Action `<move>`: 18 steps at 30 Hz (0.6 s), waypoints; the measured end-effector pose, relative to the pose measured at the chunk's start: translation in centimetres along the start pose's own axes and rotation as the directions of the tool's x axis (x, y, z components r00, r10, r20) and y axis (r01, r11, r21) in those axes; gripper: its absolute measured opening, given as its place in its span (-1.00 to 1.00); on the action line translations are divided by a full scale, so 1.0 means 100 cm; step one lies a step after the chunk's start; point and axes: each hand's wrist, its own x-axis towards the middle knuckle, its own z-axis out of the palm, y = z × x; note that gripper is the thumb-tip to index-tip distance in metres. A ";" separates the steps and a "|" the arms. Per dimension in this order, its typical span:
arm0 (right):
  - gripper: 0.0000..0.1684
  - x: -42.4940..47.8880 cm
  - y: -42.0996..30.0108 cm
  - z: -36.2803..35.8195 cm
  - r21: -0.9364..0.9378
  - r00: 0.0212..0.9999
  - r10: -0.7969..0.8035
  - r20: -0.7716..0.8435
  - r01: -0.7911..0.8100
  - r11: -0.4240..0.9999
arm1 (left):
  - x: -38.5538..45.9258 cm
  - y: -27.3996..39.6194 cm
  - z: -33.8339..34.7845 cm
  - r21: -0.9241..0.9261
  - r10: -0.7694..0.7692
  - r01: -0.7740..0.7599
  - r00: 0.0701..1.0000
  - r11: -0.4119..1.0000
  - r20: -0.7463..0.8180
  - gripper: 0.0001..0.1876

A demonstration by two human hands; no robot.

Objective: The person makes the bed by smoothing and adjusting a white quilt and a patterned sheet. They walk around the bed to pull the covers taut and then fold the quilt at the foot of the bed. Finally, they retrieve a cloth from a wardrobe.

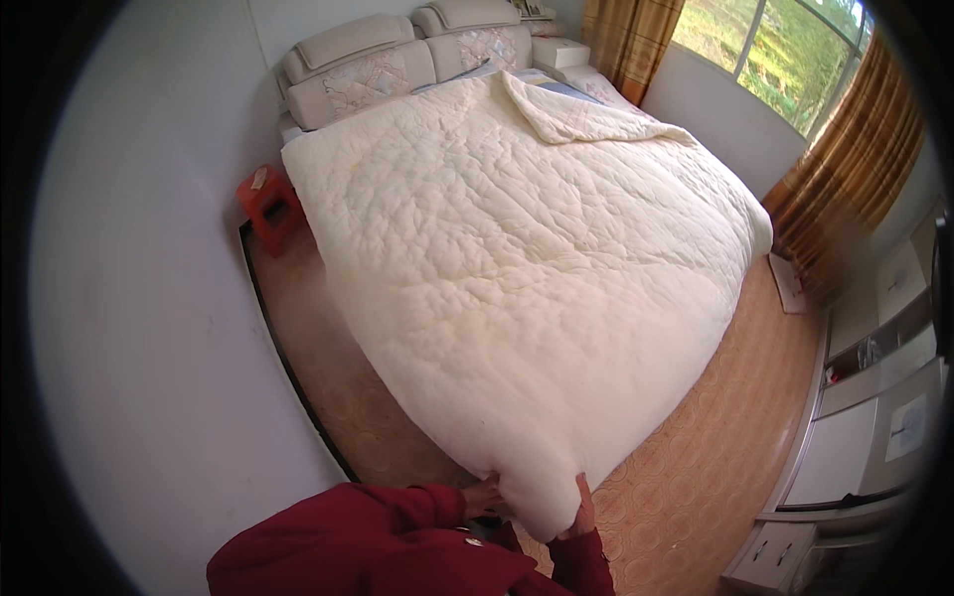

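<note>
A cream quilted duvet (522,261) lies spread over a double bed, wrinkled over its upper part and smoother towards me. Its near corner hangs close to my body. My left hand (483,497) grips the left side of that corner, fingers partly hidden by the cloth. On the corner's right side, my right hand (583,510) holds the edge with the thumb on top. At the far right the duvet's edge is folded back, and some blue bedding (563,91) shows beneath. The padded beige headboard (365,71) stands behind.
Left of the bed, a red plastic stool (270,208) stands by the white wall (149,298). Patterned brown flooring (693,447) runs around the bed. At right are orange-brown curtains (857,179), a window (775,59) and a low cabinet (835,454). A white nightstand (560,54) stands beside the headboard.
</note>
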 end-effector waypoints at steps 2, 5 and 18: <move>-0.35 -0.001 -0.005 0.024 0.036 1.000 0.009 0.017 -0.010 0.999 | -0.009 -0.001 -0.010 -0.368 0.069 -0.007 0.985 0.930 0.156 -0.31; -0.34 0.003 -0.010 0.047 0.111 1.000 0.012 0.007 -0.012 0.994 | -0.019 0.008 -0.011 -0.543 0.269 -0.120 0.941 0.831 0.204 -0.32; -0.53 0.067 0.040 -0.086 -0.108 0.940 0.108 -0.325 -0.151 0.983 | -0.031 -0.010 0.013 -0.380 0.219 -0.157 0.968 0.912 0.125 -0.69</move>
